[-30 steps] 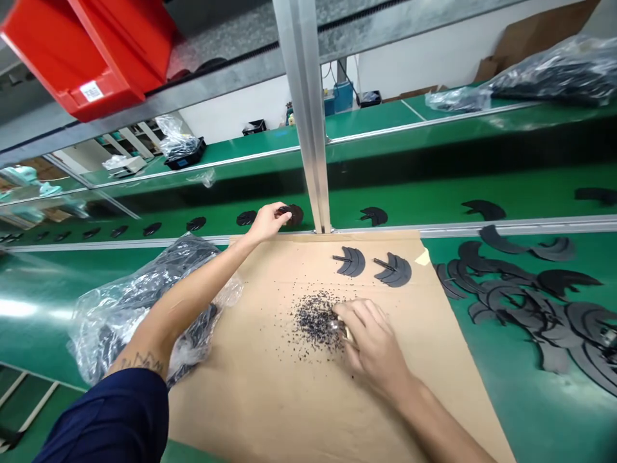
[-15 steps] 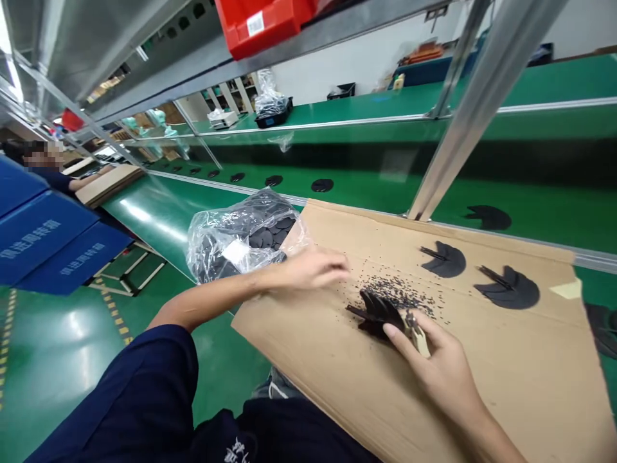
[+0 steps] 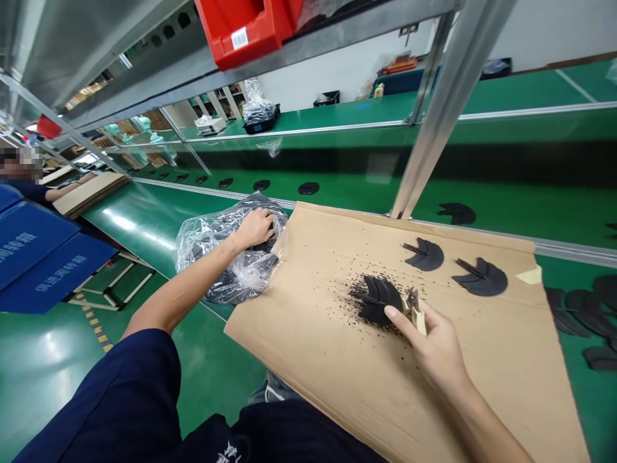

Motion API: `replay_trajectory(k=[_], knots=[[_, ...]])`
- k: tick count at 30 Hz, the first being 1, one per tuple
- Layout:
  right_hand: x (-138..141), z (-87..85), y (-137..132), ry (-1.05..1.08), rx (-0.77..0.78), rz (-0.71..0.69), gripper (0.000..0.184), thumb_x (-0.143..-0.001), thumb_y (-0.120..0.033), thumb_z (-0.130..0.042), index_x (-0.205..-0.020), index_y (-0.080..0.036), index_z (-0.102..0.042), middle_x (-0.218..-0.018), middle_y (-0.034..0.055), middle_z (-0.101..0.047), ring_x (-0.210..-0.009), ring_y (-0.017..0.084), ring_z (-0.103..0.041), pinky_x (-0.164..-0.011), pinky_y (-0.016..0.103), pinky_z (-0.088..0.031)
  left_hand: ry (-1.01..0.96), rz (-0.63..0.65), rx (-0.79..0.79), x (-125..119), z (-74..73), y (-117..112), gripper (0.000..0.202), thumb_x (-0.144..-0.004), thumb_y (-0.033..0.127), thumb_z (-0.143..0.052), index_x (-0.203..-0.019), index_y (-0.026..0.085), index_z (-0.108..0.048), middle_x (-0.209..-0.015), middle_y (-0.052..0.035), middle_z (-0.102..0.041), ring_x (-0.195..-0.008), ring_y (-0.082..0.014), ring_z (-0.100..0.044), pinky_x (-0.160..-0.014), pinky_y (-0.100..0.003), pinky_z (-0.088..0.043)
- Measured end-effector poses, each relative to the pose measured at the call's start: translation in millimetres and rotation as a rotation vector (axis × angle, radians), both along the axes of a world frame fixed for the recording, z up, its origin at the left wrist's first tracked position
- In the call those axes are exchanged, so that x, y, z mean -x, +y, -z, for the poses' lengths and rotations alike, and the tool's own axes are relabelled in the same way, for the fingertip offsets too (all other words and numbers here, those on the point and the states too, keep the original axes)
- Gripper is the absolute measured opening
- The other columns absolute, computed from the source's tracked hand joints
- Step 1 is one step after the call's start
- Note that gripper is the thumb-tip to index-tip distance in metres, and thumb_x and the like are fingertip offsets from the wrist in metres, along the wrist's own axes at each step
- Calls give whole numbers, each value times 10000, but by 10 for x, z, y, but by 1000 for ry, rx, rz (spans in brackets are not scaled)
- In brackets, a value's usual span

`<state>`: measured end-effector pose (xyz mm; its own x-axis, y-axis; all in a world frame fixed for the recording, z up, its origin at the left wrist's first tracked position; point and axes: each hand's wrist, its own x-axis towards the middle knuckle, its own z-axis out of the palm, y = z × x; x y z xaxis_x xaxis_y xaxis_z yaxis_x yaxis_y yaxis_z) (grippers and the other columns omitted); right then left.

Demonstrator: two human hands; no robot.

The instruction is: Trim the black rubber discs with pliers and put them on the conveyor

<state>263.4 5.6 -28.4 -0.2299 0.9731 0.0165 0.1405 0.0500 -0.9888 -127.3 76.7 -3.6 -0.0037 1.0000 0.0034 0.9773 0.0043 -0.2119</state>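
Across the green surface (image 3: pixel 159 212) we have the cardboard sheet (image 3: pixel 299 360) laid flat, and beside its left edge sits the clear plastic bag (image 3: pixel 195 233), bulging with dark pieces. Our right hand (image 3: pixel 434 337) is over the sheet, its thumb and fingers gripping the black fan-shaped piece (image 3: pixel 378 305), while our left hand (image 3: pixel 256 227) is at what looks like the bag's opening, its fingers curled. Two similar pieces lie apart near the sheet's far right: the nearer fan (image 3: pixel 484 278) and the farther fan (image 3: pixel 427 255). The small cutters (image 3: pixel 415 312) are in our right hand too, beside the gripped piece, and the black bits (image 3: pixel 355 283) are strewn beneath and around it. We judge the step in hand to be reaching into the bag while the other hand holds its piece; bringing anything out would call for separating one piece and clearing the loose film. Our left fingertips are hidden, so we cannot tell whether they have closed on anything, nor whether the gripped piece touches the bits below; our right fingers are partly covered, and the pile of dark parts (image 3: pixel 588 308) is cut off by the right edge
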Motion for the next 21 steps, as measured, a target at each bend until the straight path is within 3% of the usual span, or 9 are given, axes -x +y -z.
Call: replay_trajectory(k=[2, 5, 10, 15, 18, 20, 21], knots=[[-6, 8, 1, -3, -15, -10, 478, -770, -605, -726, -643, -231, -458, -556, -70, -320, -510, 96, -268, -474, 250, -286, -21, -5, -17, 5, 12, 15, 245, -871, 205, -563, -1068, 90, -652, -1203, -235, -640, -1174, -363, -571, -1008, -452, -446], [-13, 18, -2, -11, -9, 8, 468, -772, -592, -727, -640, -230, -460, -562, -67, -326, -512, 100, -285, -483, 253, -294, -88, -11, -47, 10, -10, 24, 199, -828, 145, -554, -983, 91, -666, -1073, -230, -679, -1117, -361, -607, -998, -458, -449], [-33, 32, -2, -19, -9, 46, 448, -770, -551, -738, -631, -236, -450, -549, -69, -325, -511, 108, -303, -502, 261, -323, -267, -27, -168, 100, -218, -73, 184, -810, 153, -514, -884, 109, -677, -889, -179, -693, -1005, -333, -653, -962, -456, -470], [-59, 86, -3, -50, -89, 44, 386, -825, -525, -696, -670, -229, -503, -572, -50, -412, -514, 117, -385, -501, 261, -363, -535, -64, -280, 100, -390, -302, 279, -848, 242, -447, -1013, 116, -633, -766, -66, -660, -624, -155, -619, -659, -290, -535], [-77, 152, -8, -163, -342, 26, 204, -894, -414, -644, -821, -226, -610, -689, -1, -587, -588, 146, -519, -548, 278, -420, -873, -31, -250, -158, -334, -489, 360, -863, 343, -492, -1150, 144, -580, -767, -11, -644, -491, -80, -538, -508, -207, -493], [-97, 174, -8, -279, -634, -15, 63, -920, -273, -598, -921, -228, -642, -740, 22, -638, -626, 154, -548, -580, 293, -423, -1272, -8, -162, -445, -250, -592, 445, -808, 369, -606, -1201, 167, -550, -837, -7, -664, -478, -56, -530, -470, -184, -482], [-108, 170, -7, -347, -787, -33, 87, -920, -207, -574, -957, -230, -649, -730, 24, -639, -629, 155, -541, -589, 301, -412, -1461, -8, -96, -609, -204, -628, 473, -780, 362, -654, -1199, 172, -545, -871, -10, -673, -474, -46, -528, -460, -177, -480]])
